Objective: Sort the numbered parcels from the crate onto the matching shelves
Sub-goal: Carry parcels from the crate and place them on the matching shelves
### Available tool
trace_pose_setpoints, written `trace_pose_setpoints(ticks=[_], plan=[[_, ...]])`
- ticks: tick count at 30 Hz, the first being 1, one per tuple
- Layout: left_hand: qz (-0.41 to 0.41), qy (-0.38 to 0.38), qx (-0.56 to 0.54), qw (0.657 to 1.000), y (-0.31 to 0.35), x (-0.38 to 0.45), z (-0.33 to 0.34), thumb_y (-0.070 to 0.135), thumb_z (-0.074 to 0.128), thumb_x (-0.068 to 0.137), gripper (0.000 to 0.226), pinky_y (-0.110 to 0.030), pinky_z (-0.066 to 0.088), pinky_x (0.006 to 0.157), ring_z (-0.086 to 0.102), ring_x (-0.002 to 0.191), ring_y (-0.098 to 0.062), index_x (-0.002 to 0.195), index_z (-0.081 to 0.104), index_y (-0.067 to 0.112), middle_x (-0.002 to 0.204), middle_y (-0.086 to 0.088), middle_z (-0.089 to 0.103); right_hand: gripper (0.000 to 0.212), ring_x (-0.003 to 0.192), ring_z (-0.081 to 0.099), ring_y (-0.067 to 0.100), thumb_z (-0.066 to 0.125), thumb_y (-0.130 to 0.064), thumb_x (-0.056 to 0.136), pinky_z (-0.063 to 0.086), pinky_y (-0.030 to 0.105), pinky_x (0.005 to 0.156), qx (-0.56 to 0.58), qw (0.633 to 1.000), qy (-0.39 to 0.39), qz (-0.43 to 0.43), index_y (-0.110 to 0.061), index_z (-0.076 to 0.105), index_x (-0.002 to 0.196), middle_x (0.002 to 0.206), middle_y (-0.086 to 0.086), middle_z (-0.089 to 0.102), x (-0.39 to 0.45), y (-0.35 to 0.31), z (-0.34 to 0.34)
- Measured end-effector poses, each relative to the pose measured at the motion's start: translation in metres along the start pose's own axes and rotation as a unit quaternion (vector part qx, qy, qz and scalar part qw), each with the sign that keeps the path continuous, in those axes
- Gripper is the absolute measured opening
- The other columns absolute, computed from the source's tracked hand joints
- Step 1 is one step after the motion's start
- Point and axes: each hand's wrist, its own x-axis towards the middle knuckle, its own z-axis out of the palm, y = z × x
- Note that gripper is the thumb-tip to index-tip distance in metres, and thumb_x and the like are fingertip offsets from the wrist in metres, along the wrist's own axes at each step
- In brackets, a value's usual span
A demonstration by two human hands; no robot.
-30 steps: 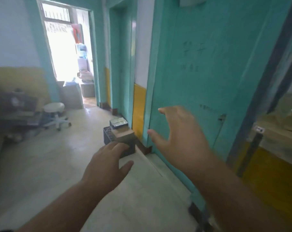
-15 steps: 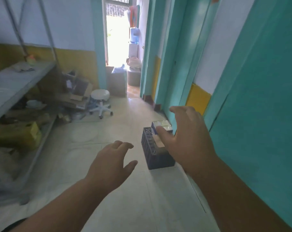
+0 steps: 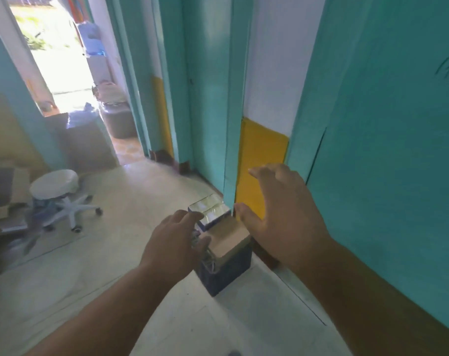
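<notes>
head view: the dark crate (image 3: 227, 274) stands on the pale floor (image 3: 110, 265) at about 6 o'clock from frame centre, just beside the foot of the teal wall (image 3: 385, 124), with a brown cardboard parcel (image 3: 229, 240) on top of it and a shiny blue-edged parcel (image 3: 210, 211) at the brown one's 11 o'clock. the left hand (image 3: 173, 244) hovers at the crate's 9 o'clock with fingers loosely spread and holding nothing, and the right hand (image 3: 285, 217) hangs at its 2 o'clock, palm down, fingers wide apart and empty. a white wheeled stool (image 3: 57, 191) sits well apart at 9 o'clock, and a bright doorway (image 3: 53, 47) opens at 11 o'clock.
</notes>
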Motion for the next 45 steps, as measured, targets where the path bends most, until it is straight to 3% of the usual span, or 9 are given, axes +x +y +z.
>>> trace_pose_setpoints(ticks=[5,12,18,22,28,34,36,40,45], plan=[[0.017,-0.031,-0.002,0.999,-0.023,0.121,0.028,0.046,0.062,0.090,0.051,-0.032,0.041,0.101,0.050,0.125,-0.018,0.137,0.050,0.031,0.138,0.006,0.053,0.059,0.128,0.045,0.025,0.063,-0.046,0.091,0.040,0.040,0.105,-0.009,1.000,-0.003,0.027,-0.020,0.046,0.141,0.141,0.007,0.048,0.104,0.042,0.061],[0.039,-0.062,0.027,0.997,-0.100,0.264,0.043,0.052,0.058,0.092,0.050,-0.031,0.040,0.104,0.048,0.127,-0.015,0.138,0.048,0.034,0.141,0.010,0.051,0.059,0.123,0.051,0.028,0.065,-0.046,0.089,0.047,0.040,0.099,-0.034,0.998,0.004,0.046,-0.016,0.050,0.137,0.136,0.011,0.055,0.241,0.048,0.136],[0.106,-0.131,-0.001,0.986,-0.179,0.379,0.120,0.054,0.054,0.093,0.048,-0.033,0.039,0.103,0.049,0.126,-0.017,0.136,0.050,0.033,0.139,0.009,0.052,0.060,0.127,0.046,0.027,0.057,-0.052,0.091,0.044,0.041,0.103,-0.075,0.988,-0.020,0.135,-0.019,0.044,0.140,0.142,0.009,0.048,0.316,0.059,0.239],[0.140,-0.196,0.001,0.970,-0.224,0.443,0.189,0.055,0.052,0.093,0.051,-0.036,0.041,0.105,0.048,0.129,-0.018,0.137,0.049,0.031,0.141,0.007,0.052,0.061,0.123,0.050,0.030,0.058,-0.051,0.088,0.049,0.044,0.096,-0.095,0.977,-0.051,0.187,-0.015,0.049,0.137,0.137,0.012,0.052,0.352,0.082,0.313],[0.128,-0.306,0.015,0.943,-0.277,0.479,0.332,0.040,0.050,0.095,0.033,-0.035,0.048,0.085,0.059,0.105,-0.023,0.120,0.061,0.022,0.117,0.000,0.064,0.054,0.115,0.055,0.030,0.059,-0.045,0.088,0.055,0.042,0.086,-0.104,0.960,-0.102,0.237,-0.012,0.055,0.130,0.129,0.013,0.057,0.340,0.141,0.446],[0.016,-0.408,0.003,0.913,-0.340,0.458,0.487,0.043,0.054,0.094,0.046,-0.039,0.052,0.090,0.058,0.111,-0.025,0.135,0.050,0.022,0.131,-0.004,0.057,0.056,0.116,0.056,0.030,0.067,-0.040,0.087,0.056,0.041,0.084,-0.108,0.937,-0.147,0.298,-0.010,0.055,0.133,0.132,0.016,0.056,0.277,0.198,0.579],[-0.045,-0.431,-0.017,0.901,-0.349,0.448,0.520,0.047,0.055,0.093,0.057,-0.038,0.052,0.089,0.057,0.113,-0.025,0.142,0.043,0.021,0.139,-0.006,0.051,0.056,0.116,0.056,0.032,0.068,-0.039,0.087,0.054,0.043,0.084,-0.096,0.931,-0.150,0.318,-0.011,0.054,0.133,0.133,0.016,0.055,0.260,0.213,0.606],[-0.153,-0.444,-0.074,0.880,-0.363,0.436,0.583,0.054,0.057,0.090,0.063,-0.033,0.045,0.073,0.056,0.100,-0.020,0.141,0.043,0.018,0.133,-0.008,0.055,0.058,0.116,0.056,0.034,0.072,-0.036,0.086,0.056,0.045,0.083,-0.090,0.919,-0.174,0.342,-0.013,0.054,0.135,0.136,0.018,0.054,0.224,0.241,0.664],[-0.159,-0.456,-0.127,0.867,-0.375,0.425,0.623,0.048,0.051,0.096,0.046,-0.032,0.049,0.077,0.059,0.088,-0.014,0.135,0.052,0.024,0.110,0.005,0.062,0.062,0.120,0.053,0.039,0.070,-0.036,0.089,0.052,0.049,0.090,-0.088,0.907,-0.218,0.349,-0.017,0.048,0.144,0.144,0.020,0.047,0.196,0.272,0.719]])
